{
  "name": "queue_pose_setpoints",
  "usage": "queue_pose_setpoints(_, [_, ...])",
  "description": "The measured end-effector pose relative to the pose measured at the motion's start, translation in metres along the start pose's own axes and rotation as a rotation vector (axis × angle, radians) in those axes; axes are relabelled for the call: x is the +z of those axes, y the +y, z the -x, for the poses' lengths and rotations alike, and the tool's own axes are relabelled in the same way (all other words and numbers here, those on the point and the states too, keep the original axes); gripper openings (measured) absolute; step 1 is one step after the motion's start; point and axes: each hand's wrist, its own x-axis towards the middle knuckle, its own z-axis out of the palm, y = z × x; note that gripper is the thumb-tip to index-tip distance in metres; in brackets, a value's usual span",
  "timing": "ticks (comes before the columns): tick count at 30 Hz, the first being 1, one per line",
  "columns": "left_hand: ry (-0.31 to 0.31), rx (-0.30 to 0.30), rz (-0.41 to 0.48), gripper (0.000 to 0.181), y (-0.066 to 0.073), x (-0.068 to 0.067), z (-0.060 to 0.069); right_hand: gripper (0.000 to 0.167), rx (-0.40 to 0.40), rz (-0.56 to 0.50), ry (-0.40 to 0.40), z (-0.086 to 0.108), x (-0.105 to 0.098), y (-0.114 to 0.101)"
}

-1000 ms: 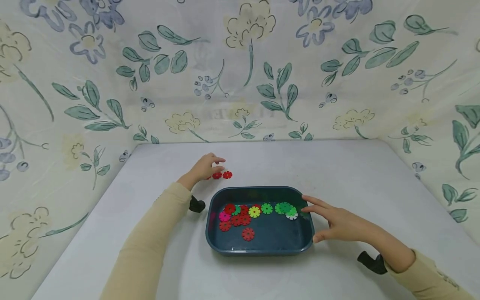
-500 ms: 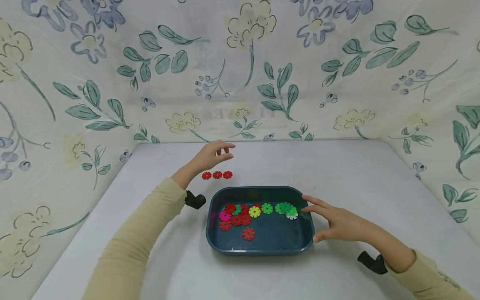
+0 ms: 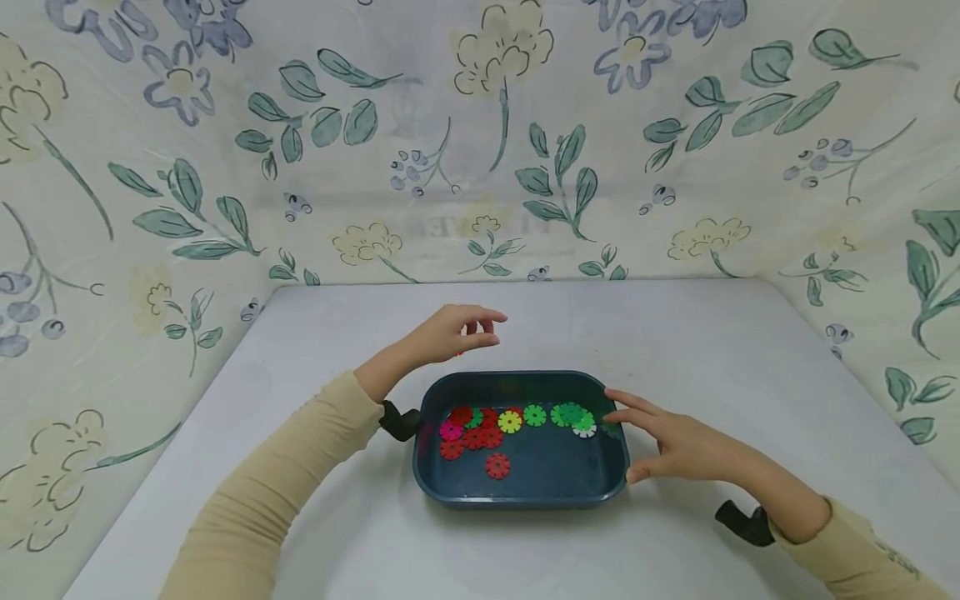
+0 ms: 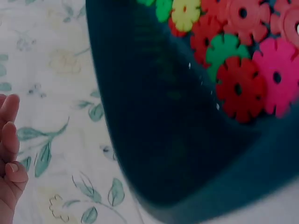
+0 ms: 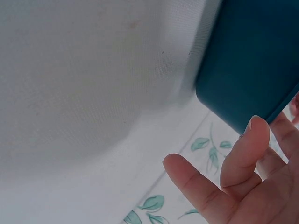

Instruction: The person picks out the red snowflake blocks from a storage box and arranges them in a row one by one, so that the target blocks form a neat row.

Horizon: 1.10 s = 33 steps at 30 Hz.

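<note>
Above the table, just behind the dark teal tray point(image 3: 525, 502), hovers my left hand point(image 3: 457, 333), fingers loosely bent and nothing visible between them. In the left wrist view, fingers point(image 4: 10, 135) of that hand show at the left edge, apart from the tray. My right hand point(image 3: 682, 446) rests its spread fingertips against the tray's right end. In the tray lie flower-shaped plastic discs: several red discs point(image 3: 497, 466), a pink disc point(image 3: 451, 430), a yellow disc point(image 3: 510, 422) and several green discs point(image 3: 535, 416). A sliver of a red disc point(image 3: 461, 353) on the table peeks out below my left hand.
The white table point(image 3: 675, 333) carries the tray near its middle. A flowered cloth point(image 3: 480, 150) rises behind and along both sides. Dark wrist-worn pieces sit at my left wrist point(image 3: 399, 422) and right wrist point(image 3: 744, 525).
My left hand lifted away from the row of three red discs behind the tray, then moved right and nearer the tray, now covering most of that row. The right hand stayed put.
</note>
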Motion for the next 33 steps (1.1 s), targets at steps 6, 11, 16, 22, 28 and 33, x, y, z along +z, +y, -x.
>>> queue_pose_setpoints(6, [-0.111, 0.033, 0.002, 0.036, 0.012, 0.017, -0.002, 0.073, -0.001, 0.0, 0.0, 0.0, 0.0, 0.0])
queue_pose_setpoints(11, [-0.21, 0.015, -0.018, 0.035, 0.019, 0.028, -0.006, 0.073, 0.007, 0.002, 0.0, 0.0, 0.0, -0.001])
queue_pose_setpoints(16, [-0.281, -0.012, -0.004, 0.036, 0.02, 0.039, -0.007, 0.073, 0.008, -0.005, -0.003, 0.0, 0.0, -0.001])
queue_pose_setpoints(22, [-0.373, -0.091, 0.03, 0.035, 0.019, 0.051, -0.007, 0.072, 0.003, -0.005, -0.004, 0.0, -0.001, -0.001])
queue_pose_setpoints(28, [-0.475, -0.155, -0.017, 0.035, 0.02, 0.062, -0.006, 0.072, -0.003, 0.007, 0.001, 0.0, 0.0, -0.002])
queue_pose_setpoints(33, [-0.512, -0.159, -0.146, 0.032, 0.022, 0.069, -0.006, 0.072, -0.009, 0.008, 0.004, 0.0, 0.0, -0.002])
